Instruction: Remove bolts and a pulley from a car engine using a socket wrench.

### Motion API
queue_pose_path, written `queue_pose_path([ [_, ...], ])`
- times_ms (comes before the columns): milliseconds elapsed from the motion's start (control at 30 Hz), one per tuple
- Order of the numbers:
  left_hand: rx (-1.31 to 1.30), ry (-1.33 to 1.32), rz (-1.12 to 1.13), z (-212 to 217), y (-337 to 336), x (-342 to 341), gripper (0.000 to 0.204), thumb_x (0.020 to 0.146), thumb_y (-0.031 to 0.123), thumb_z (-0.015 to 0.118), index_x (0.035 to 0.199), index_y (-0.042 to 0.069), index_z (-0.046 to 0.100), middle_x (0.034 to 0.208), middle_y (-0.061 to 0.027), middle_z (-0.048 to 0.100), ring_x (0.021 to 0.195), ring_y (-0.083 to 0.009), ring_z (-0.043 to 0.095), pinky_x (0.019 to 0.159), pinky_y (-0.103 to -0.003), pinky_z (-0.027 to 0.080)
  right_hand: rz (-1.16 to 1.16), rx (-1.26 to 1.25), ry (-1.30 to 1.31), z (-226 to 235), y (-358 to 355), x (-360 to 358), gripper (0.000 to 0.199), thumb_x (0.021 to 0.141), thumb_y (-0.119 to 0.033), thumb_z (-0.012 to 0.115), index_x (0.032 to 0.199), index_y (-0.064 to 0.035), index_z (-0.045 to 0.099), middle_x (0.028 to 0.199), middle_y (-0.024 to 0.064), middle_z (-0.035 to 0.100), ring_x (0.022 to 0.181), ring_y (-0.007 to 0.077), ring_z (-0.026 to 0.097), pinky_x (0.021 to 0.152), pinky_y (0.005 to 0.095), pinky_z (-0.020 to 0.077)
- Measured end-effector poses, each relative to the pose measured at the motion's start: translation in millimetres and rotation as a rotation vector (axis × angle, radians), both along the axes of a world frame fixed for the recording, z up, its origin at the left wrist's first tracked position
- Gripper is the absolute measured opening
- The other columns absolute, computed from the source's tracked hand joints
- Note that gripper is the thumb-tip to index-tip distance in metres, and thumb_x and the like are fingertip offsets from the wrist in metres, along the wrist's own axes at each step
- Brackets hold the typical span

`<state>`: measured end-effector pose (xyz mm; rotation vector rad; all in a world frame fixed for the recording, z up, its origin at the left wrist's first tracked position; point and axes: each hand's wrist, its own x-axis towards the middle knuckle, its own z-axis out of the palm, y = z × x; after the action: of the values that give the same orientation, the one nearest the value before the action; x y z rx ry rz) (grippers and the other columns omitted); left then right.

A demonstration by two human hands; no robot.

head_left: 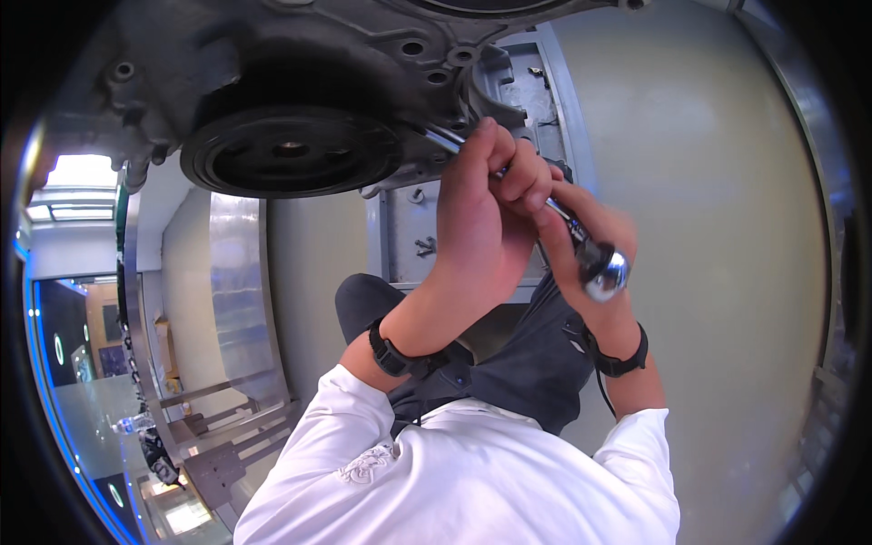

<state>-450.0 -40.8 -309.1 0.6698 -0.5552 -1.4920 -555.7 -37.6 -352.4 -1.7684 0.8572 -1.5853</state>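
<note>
A socket wrench with a long shiny bar (442, 137) slants up to the left, its far end reaching in beside the black round pulley (291, 154) of a grey metal engine (363, 54). My left hand (486, 200) is closed round the bar, thumb pointing up along it. Just behind it, my right hand (595, 218) is also closed on the wrench, partly hidden and slightly blurred. The wrench's rounded chrome head (606, 274) sticks out below the right hand, toward me. What the bar's far tip touches is hidden.
Under the engine stands a metal frame with a tray (400, 222), where several small bolts (424, 245) lie. A steel post (243, 291) rises at the left, near a glass-fronted area with blue light strips (54, 381). My knees are below the engine.
</note>
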Motion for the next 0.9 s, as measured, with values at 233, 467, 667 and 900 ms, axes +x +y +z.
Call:
queue_pose_path([
  [233,-0.135,-0.295,0.027,-38,24,24,0.030,0.093,0.017,0.040,0.118,0.002,0.041,0.111,-0.0107,0.051,0.106,-0.0187,0.049,0.086,-0.033,0.040,0.000,0.287,-0.025,-24,10,2,0.017,0.085,-0.014,0.057,0.089,0.0020,0.060,0.064,0.0081,0.057,0.053,0.0130,0.051,0.050,0.0234,0.0394],
  [467,-0.174,-0.350,-0.096,-60,40,48,0.030,0.096,0.024,0.032,0.106,0.001,0.048,0.090,-0.0057,0.055,0.087,-0.0135,0.053,0.080,-0.027,0.041,0.086,0.578,-0.351,-72,48,62,0.030,0.094,-0.026,0.045,0.107,-0.0010,0.054,0.067,-0.0066,0.045,0.051,-0.0019,0.032,0.044,0.0137,0.0228],
  [667,-0.125,-0.398,0.102,-63,25,55,0.028,0.095,0.024,0.038,0.091,-0.001,0.051,0.071,-0.0031,0.052,0.062,-0.0072,0.049,0.059,-0.021,0.042,0.124,0.583,-0.478,-92,30,87,0.024,0.093,-0.020,0.044,0.104,0.0011,0.050,0.062,-0.0064,0.045,0.052,-0.0003,0.039,0.044,0.0165,0.0267],
  [900,-0.103,-0.328,0.127,-65,29,58,0.026,0.094,0.022,0.040,0.087,0.000,0.052,0.067,-0.0024,0.053,0.062,-0.0073,0.050,0.058,-0.021,0.041,0.065,0.460,-0.341,-86,24,90,0.039,0.093,-0.019,0.044,0.126,0.0027,0.042,0.084,0.0009,0.057,0.069,0.0029,0.048,0.059,0.0178,0.0377],
])
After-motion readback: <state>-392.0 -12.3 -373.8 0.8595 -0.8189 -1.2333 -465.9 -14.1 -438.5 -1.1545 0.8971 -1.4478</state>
